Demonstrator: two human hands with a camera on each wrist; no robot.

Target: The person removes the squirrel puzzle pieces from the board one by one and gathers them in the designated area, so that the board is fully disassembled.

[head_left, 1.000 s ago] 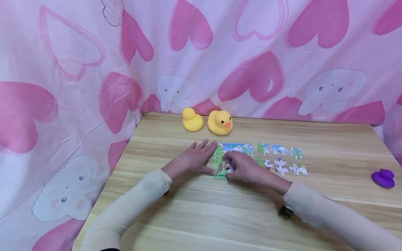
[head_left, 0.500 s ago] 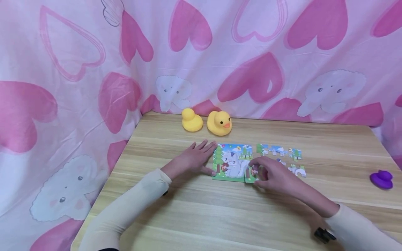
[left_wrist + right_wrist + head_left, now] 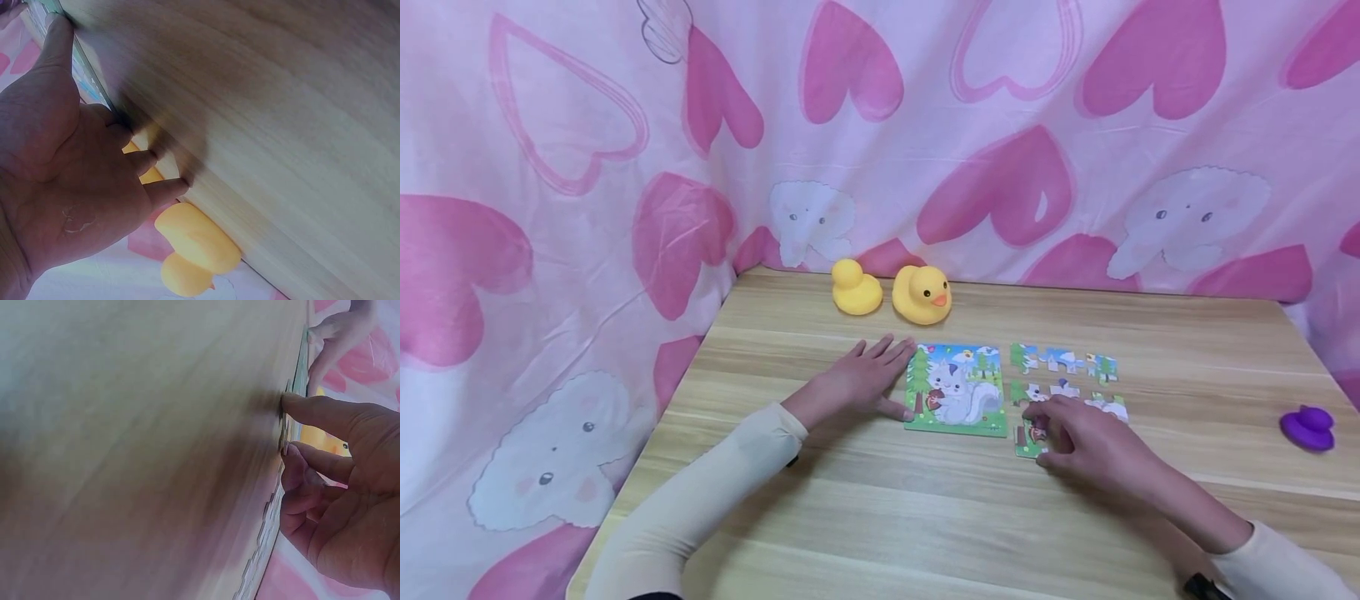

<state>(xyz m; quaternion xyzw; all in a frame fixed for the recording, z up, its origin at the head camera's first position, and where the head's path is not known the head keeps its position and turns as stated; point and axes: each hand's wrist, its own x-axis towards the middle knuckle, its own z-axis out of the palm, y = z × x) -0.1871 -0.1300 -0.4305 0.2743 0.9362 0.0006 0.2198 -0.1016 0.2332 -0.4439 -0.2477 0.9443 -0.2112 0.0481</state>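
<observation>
A square squirrel puzzle board (image 3: 958,392) lies flat in the head view. My left hand (image 3: 867,379) rests along its left edge with fingers spread, the thumb at the lower left corner and the fingertips near the upper one. To the right of the board, my right hand (image 3: 1093,437) pinches a puzzle piece (image 3: 1028,442) showing green grass and a brown trunk, close over the table. In the right wrist view, thumb and fingers grip that thin piece (image 3: 285,428) by its edges. Loose puzzle pieces (image 3: 1063,361) sit in two rows just beyond this hand, which partly covers the nearer row.
Two yellow rubber ducks, one turned away (image 3: 856,287) and one facing right (image 3: 922,296), stand behind the board. A purple duck (image 3: 1307,428) sits at the far right of the wooden table (image 3: 880,517). A pink heart-patterned cloth (image 3: 850,150) hangs behind.
My right hand has carried the puzzle piece from over the board rightward, to just below the rows of loose pieces. The squirrel picture is now uncovered. My left hand has stayed put.
</observation>
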